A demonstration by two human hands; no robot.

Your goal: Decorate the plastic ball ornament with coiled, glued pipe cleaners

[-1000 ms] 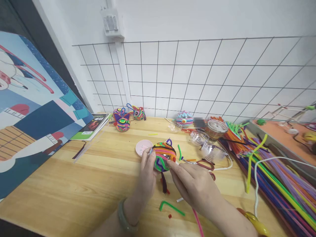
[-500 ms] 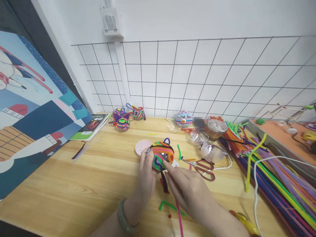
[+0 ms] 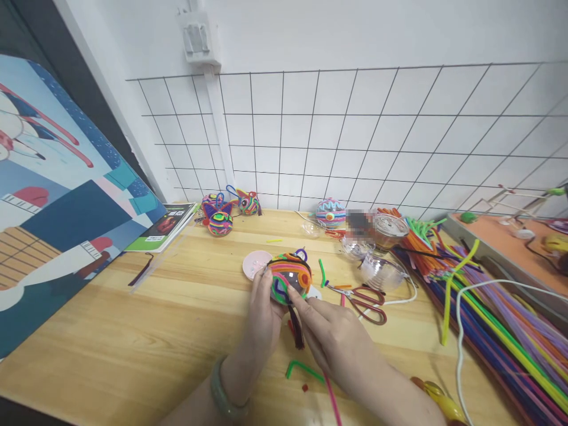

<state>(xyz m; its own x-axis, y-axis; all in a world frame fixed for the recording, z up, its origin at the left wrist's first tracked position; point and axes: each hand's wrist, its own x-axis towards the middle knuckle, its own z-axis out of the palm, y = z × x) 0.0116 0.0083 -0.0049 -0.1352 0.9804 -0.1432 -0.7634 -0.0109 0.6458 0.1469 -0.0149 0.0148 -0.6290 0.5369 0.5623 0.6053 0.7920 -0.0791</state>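
My left hand is wrapped round a clear ball covered in curls and bands of coloured pipe cleaners, with a bare clear patch facing me. A purple loop stands at its top and a dark tassel hangs below. My right hand presses its index fingertip on the lower front of the ball, its other fingers curled. From under that hand trails a pink pipe cleaner; where the fingers grip it is hidden. Scissors with red-brown handles lie right of the ball, beside a short green piece.
A pink dish sits behind my left hand. Finished decorated balls stand at the back left, another farther right. Clear plastic shells, a white cable and a pipe-cleaner bundle lie right. A bent green piece lies in front.
My right index finger has slid slightly left and down across the ball. The pink pipe cleaner's tail has swung to the right. My left hand keeps its hold, with the ball slightly shifted.
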